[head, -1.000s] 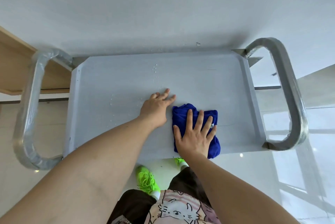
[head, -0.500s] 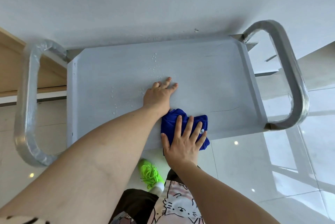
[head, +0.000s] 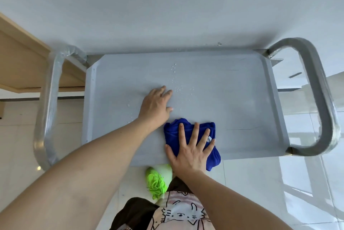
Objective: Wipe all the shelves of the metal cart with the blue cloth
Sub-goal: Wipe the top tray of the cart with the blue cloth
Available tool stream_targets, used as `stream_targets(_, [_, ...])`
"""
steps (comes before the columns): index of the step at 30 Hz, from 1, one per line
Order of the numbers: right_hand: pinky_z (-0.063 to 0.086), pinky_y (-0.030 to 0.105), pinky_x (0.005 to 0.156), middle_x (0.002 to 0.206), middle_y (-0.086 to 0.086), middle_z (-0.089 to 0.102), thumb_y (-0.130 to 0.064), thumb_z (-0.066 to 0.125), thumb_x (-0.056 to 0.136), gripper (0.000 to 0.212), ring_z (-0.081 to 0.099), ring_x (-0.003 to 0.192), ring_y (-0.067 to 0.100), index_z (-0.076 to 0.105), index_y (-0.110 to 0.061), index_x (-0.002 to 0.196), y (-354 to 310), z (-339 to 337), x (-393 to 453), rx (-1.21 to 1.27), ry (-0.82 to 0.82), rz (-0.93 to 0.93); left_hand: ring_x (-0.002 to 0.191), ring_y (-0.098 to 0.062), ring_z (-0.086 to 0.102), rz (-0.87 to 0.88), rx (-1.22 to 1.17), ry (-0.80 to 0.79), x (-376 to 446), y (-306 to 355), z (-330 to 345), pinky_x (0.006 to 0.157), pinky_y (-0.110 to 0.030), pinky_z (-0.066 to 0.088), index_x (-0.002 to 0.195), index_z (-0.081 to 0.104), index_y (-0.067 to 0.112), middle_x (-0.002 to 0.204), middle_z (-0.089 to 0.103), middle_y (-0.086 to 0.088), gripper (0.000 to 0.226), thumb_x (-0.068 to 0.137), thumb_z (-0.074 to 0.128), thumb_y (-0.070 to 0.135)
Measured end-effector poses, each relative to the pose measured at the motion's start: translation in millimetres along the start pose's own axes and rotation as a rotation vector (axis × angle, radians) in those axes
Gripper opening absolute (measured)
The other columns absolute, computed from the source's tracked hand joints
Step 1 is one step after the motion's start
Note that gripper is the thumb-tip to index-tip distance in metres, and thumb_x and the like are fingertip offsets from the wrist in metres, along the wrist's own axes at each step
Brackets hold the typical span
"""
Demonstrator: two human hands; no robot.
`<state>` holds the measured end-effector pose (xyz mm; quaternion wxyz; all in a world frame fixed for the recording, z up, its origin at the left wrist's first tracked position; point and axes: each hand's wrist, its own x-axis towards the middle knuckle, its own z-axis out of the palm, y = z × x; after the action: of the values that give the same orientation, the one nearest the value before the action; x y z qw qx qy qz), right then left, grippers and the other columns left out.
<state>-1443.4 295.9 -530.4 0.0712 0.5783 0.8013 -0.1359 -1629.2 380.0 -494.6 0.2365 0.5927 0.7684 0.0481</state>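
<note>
The metal cart's grey top shelf [head: 232, 99] fills the middle of the head view, with water drops [head: 176, 84] near its centre. A folded blue cloth [head: 188, 133] lies at the shelf's near edge and hangs slightly over it. My right hand [head: 191, 147] presses flat on the cloth with fingers spread. My left hand [head: 156, 106] rests flat on the bare shelf just left of and beyond the cloth, fingers pointing toward the drops. Lower shelves are hidden under the top one.
Curved steel handles stand at the cart's left [head: 46, 114] and right [head: 320, 99] ends. A white wall [head: 167, 6] is right behind the cart, a wooden desk [head: 20, 58] at far left. My green shoe [head: 156, 181] is on the glossy tiled floor below.
My right hand slid the cloth left toward the near edge, then a little back to the right. My left hand stayed flat on the shelf. The camera view shifted.
</note>
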Motion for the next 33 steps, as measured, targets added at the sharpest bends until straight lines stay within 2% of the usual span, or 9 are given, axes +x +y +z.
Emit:
stream_targets(3, [0.009,0.075,0.112,0.163,0.021,0.019,-0.076,0.036,0.087,0.084,0.009,0.146,0.056,0.026,-0.03,0.157,3,1,11,-0.003,0.013,-0.046,0.146,-0.034,0.017,-0.131,0.063,0.015,-1,-25,-8,0.115,-0.048,0.024,0.149,0.031,0.024,0.161,0.022,-0.008,0.067,0.091,0.06,0.038])
stream_targets(7, [0.007,0.074,0.114,0.164,0.018,0.018,-0.076,0.038,0.087,0.085,0.007,0.148,0.053,0.024,-0.033,0.158,0,4,21,-0.001,0.019,-0.046,0.147,-0.04,0.004,-0.338,0.101,-0.056,-2,-46,-10,0.112,-0.061,0.02,0.151,0.019,0.036,0.164,0.008,-0.002,0.076,0.088,0.059,0.049])
stream_targets(10, [0.004,0.072,0.115,0.165,0.018,0.016,-0.078,0.033,0.088,0.083,0.002,0.149,0.052,0.02,-0.034,0.158,-13,-3,50,0.013,0.021,-0.009,0.146,-0.042,0.003,-0.343,0.142,-0.094,-1,-46,-8,0.111,-0.064,0.019,0.151,0.016,0.037,0.164,0.003,0.0,0.075,0.089,0.056,0.05])
stream_targets(16, [-0.008,0.068,0.115,0.168,0.015,0.0,-0.08,0.022,0.087,0.085,-0.012,0.148,0.048,0.001,-0.038,0.158,-41,-17,121,0.037,-0.014,0.023,0.145,-0.045,0.007,-0.346,0.148,-0.164,9,-46,-18,0.109,-0.066,0.025,0.151,0.016,0.037,0.164,0.005,-0.002,0.078,0.088,0.059,0.054])
stream_targets(23, [-0.011,0.067,0.114,0.168,0.014,-0.001,-0.081,0.023,0.086,0.086,-0.012,0.149,0.047,0.003,-0.037,0.157,-58,-27,177,0.069,0.015,0.016,0.144,-0.047,0.011,-0.314,0.2,-0.128,6,-48,-15,0.107,-0.064,0.028,0.151,0.014,0.034,0.164,0.007,-0.005,0.078,0.09,0.057,0.054])
stream_targets(33, [-0.012,0.067,0.112,0.167,0.018,0.001,-0.078,0.019,0.087,0.088,-0.007,0.148,0.051,0.007,-0.03,0.159,-95,-41,259,0.068,0.085,0.102,0.146,-0.045,0.005,-0.327,0.15,-0.087,3,-50,-8,0.111,-0.065,0.018,0.151,0.015,0.036,0.164,0.007,-0.003,0.073,0.092,0.056,0.044])
